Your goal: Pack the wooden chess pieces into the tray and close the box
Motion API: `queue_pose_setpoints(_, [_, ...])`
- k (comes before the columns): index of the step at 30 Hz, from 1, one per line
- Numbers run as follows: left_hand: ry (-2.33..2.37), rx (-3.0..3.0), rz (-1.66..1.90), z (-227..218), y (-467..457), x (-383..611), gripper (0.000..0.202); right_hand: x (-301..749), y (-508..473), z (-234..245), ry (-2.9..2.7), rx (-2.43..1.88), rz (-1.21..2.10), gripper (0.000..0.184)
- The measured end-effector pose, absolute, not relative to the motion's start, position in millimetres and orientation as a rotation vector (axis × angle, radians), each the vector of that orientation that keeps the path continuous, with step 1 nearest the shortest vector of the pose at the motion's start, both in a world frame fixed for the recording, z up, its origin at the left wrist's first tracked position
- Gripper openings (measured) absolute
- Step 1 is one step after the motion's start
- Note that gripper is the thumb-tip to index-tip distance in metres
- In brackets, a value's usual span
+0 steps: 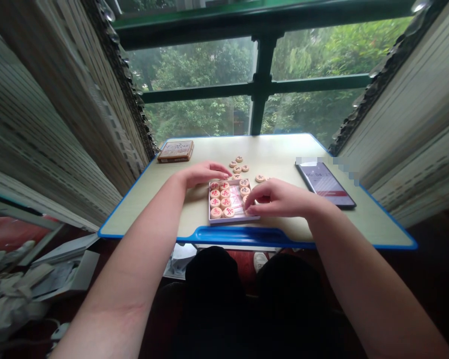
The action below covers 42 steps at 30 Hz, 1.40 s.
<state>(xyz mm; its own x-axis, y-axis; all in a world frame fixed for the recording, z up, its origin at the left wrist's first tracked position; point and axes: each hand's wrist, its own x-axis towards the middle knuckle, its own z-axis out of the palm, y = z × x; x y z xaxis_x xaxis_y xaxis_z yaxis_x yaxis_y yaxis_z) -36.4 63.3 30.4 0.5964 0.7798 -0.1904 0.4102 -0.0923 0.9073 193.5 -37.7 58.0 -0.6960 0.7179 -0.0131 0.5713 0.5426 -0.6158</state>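
A shallow white box (234, 219) holds round wooden Chinese chess pieces. Two columns of pieces with red characters (225, 193) fill its left side, and black-marked pieces (244, 184) line the right edge. My right hand (279, 197) reaches over that right edge, its thumb and fingers closed at a piece in the near right corner, mostly hidden by the fingertips. My left hand (208, 172) lies by the box's far left corner, fingers stretched out, tips close to a loose piece. Beyond the box, several loose pieces (237, 169) lie on the table.
A brown patterned flat box (175, 151) sits at the table's far left. On the right lies a phone (327, 184) with a timer on its screen. Another loose piece (260, 178) is just beyond my right hand. The table (153, 199) has a blue rim and a blue front groove.
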Motion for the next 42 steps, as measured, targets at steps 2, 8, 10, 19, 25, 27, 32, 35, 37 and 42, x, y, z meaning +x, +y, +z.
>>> queue_pose_setpoints(2, [0.982, 1.731, 0.416, 31, 63, -36, 0.035, 189, -39, 56, -2.506, -0.993, 0.765, 0.018])
queue_pose_setpoints(8, [0.958, 1.722, 0.423, 32, 63, -34, 0.034, 175, -40, 45, -2.462, -0.861, 0.354, 0.010])
queue_pose_setpoints(10, [0.958, 1.705, 0.424, 31, 64, -34, 0.035, 173, -40, 42, -2.475, -0.861, 0.352, 0.007])
queue_pose_setpoints(19, [0.947, 1.726, 0.416, 32, 64, -33, 0.034, 168, -35, 35, -2.529, -0.783, 0.369, 0.007])
queue_pose_setpoints(25, [0.944, 1.716, 0.421, 33, 64, -32, 0.035, 167, -33, 34, -2.533, -0.715, 0.395, 0.008])
queue_pose_setpoints(27, [0.946, 1.707, 0.425, 34, 64, -32, 0.034, 166, -33, 34, -2.542, -0.708, 0.401, 0.009])
queue_pose_setpoints(32, [0.919, 1.721, 0.428, 33, 65, -32, 0.028, 165, -34, 36, -2.560, -0.703, 0.374, 0.008])
queue_pose_setpoints(35, [0.925, 1.731, 0.426, 31, 66, -32, 0.028, 164, -34, 36, -2.557, -0.709, 0.374, 0.006])
queue_pose_setpoints(37, [0.926, 1.737, 0.423, 30, 67, -33, 0.028, 164, -34, 35, -2.557, -0.717, 0.381, 0.005])
queue_pose_setpoints(42, [0.903, 1.739, 0.427, 28, 69, -34, 0.028, 163, -34, 35, -2.543, -0.711, 0.382, 0.005])
